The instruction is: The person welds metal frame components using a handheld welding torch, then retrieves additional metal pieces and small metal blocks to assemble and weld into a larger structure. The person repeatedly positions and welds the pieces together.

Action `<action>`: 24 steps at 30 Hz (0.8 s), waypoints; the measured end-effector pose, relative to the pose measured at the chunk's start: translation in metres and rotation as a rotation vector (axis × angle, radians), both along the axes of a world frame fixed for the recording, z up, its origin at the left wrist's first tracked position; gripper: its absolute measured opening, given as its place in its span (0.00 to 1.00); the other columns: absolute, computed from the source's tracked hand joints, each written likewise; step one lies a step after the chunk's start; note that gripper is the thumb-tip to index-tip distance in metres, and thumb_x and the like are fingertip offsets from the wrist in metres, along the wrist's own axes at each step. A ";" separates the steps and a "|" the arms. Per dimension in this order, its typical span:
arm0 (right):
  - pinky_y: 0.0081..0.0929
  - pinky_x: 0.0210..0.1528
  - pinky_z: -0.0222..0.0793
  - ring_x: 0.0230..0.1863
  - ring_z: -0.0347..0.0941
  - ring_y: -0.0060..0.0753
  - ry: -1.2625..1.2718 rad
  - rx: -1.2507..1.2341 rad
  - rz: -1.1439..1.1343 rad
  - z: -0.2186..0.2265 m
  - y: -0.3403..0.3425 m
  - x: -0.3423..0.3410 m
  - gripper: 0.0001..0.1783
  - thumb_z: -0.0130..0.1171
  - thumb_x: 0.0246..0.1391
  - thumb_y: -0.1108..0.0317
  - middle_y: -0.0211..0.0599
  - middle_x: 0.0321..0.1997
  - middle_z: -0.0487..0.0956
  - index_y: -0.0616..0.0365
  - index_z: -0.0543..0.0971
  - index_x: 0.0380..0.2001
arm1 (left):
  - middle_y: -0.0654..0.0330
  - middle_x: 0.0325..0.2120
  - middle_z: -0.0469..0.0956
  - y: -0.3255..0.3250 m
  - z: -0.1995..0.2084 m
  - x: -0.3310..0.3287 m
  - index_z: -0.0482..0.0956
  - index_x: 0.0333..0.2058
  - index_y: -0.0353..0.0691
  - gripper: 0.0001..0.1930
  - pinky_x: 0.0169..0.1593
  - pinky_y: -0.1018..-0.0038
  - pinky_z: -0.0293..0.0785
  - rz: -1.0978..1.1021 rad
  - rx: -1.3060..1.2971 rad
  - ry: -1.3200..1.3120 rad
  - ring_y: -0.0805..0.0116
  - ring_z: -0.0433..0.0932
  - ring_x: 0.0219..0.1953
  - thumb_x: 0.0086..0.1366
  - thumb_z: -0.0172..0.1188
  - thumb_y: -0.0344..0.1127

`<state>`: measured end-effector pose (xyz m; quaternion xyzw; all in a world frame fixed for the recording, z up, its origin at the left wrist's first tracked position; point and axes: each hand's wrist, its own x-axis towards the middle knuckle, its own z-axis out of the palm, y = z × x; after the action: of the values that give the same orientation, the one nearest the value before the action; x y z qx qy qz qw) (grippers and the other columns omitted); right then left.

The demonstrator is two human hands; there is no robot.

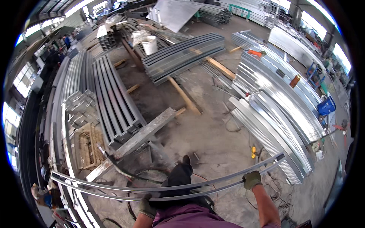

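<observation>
Two long, thin grey metal bars (213,185) stretch across in front of my body, nearly parallel with a narrow gap between them. Whether they are joined into one piece I cannot tell. My right hand (251,180), in a dark green work glove, is closed round the nearer bar toward its right end. Farther left, close to my body, my left hand (146,207) in a similar glove is closed at the nearer bar's edge; its fingers are partly hidden. The bars' left ends reach over a pale metal rail, and their right ends come near a stack of metal profiles (266,133).
Left of me, bundled steel tubes (114,98) lie by a metal support beam (144,133) and a wicker-like crate (88,146). Cables (273,193) trail over the floor. A yellow tool (253,152) lies ahead right; a blue container (326,105) stands beyond. Wooden beams (184,95) lie ahead.
</observation>
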<state>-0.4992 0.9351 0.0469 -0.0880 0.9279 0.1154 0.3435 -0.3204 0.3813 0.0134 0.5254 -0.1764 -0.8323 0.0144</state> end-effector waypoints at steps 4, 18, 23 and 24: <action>0.42 0.61 0.69 0.54 0.85 0.38 -0.076 0.088 0.033 0.011 -0.023 -0.087 0.16 0.65 0.52 0.58 0.31 0.50 0.90 0.33 0.91 0.44 | 0.44 0.52 0.82 -0.005 -0.012 -0.062 0.78 0.56 0.33 0.21 0.66 0.37 0.75 0.029 0.128 0.055 0.36 0.80 0.57 0.65 0.57 0.33; 0.53 0.71 0.67 0.68 0.71 0.58 1.021 -0.586 -0.567 -0.006 -0.077 -0.349 0.38 0.74 0.48 0.66 0.59 0.64 0.77 0.64 0.76 0.64 | 0.47 0.44 0.87 -0.014 -0.043 -0.309 0.85 0.49 0.37 0.14 0.58 0.50 0.84 0.097 0.088 -0.029 0.46 0.85 0.47 0.71 0.60 0.37; 0.32 0.39 0.80 0.35 0.84 0.35 -0.047 -1.534 -1.673 -0.047 -0.102 -0.431 0.26 0.74 0.59 0.60 0.37 0.41 0.86 0.63 0.82 0.56 | 0.54 0.39 0.88 0.019 -0.008 -0.431 0.87 0.42 0.41 0.11 0.55 0.53 0.83 0.090 -0.008 0.120 0.53 0.86 0.44 0.72 0.57 0.37; 0.32 0.39 0.79 0.34 0.83 0.34 -0.011 -1.447 -1.610 -0.053 -0.105 -0.459 0.23 0.74 0.59 0.60 0.37 0.39 0.86 0.63 0.83 0.52 | 0.55 0.39 0.88 0.022 -0.020 -0.449 0.87 0.43 0.41 0.12 0.55 0.53 0.83 0.114 -0.003 0.095 0.54 0.86 0.44 0.73 0.56 0.38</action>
<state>-0.9585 0.8297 -0.0058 0.3647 0.5599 -0.7195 0.1892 -0.7690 0.4028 -0.0062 0.4947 -0.1468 -0.8537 0.0708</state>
